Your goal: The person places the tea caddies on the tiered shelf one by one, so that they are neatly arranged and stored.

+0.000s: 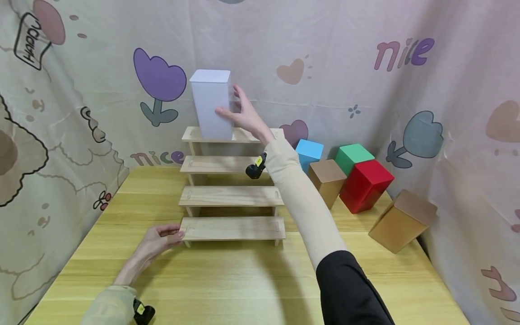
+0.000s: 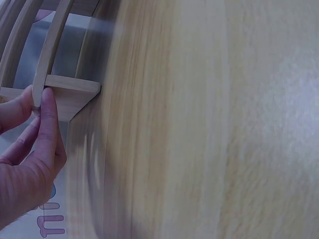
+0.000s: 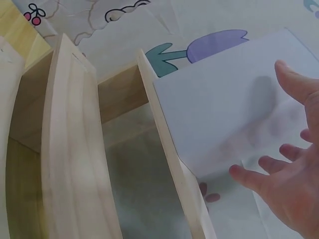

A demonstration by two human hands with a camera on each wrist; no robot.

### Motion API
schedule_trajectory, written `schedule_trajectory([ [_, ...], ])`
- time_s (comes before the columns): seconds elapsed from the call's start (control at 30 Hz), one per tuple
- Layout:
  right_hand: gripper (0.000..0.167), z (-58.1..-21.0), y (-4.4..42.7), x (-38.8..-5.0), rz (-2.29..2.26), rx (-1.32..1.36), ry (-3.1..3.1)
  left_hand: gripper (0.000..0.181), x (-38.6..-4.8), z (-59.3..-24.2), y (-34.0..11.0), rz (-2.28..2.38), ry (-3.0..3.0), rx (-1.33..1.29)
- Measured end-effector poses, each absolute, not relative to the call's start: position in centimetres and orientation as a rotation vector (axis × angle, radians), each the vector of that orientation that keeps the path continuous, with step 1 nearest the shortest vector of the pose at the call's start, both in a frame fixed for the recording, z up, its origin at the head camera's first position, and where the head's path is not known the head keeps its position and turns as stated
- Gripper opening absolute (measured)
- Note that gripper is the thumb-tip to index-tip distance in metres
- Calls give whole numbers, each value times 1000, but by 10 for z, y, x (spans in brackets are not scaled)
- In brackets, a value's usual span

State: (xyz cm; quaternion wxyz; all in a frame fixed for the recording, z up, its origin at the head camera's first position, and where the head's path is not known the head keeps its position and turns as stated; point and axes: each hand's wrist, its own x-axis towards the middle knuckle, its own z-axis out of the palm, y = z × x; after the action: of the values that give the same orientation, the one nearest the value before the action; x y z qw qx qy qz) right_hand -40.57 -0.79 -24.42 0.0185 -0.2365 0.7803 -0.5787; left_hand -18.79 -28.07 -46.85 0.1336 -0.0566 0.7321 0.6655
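The right hand [image 1: 246, 116], spread beside the tall white box [image 1: 209, 104] atop the pale wooden four-step stand [image 1: 232, 197] the left hand [image 1: 156, 244] pinches, could topple that box by brushing it.

The stepped stand [image 1: 231, 196] is bare pale wood, matt, smooth and lightly grained. The white box [image 1: 208, 106] on it has a smooth, matt face; whether card or plastic cannot be told. The table [image 1: 227, 284] shows wood grain under a soft sheen. Toward its right edge, the red box [image 1: 361, 187] looks glossy, the blue box [image 1: 309, 149] flatter. The backdrop [image 1: 243, 36] behind the far edge is creased, printed cloth; the cream sleeve [image 1: 298, 194] is matt fabric.
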Motion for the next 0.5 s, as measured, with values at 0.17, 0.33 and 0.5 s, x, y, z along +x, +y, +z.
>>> schedule_trajectory([
  [0.17, 96, -247, -1, -399, -1835, -786, 2388, 59, -188, -469, -282, 1940, 2108, -162],
  [0.33, 95, -251, 14, -390, -1798, -827, 2428, 59, -188, -468, -283, 1933, 2115, -164],
  [0.5, 94, -256, 44, -367, -1774, -874, 2470, 59, -187, -468, -282, 1919, 2128, -166],
])
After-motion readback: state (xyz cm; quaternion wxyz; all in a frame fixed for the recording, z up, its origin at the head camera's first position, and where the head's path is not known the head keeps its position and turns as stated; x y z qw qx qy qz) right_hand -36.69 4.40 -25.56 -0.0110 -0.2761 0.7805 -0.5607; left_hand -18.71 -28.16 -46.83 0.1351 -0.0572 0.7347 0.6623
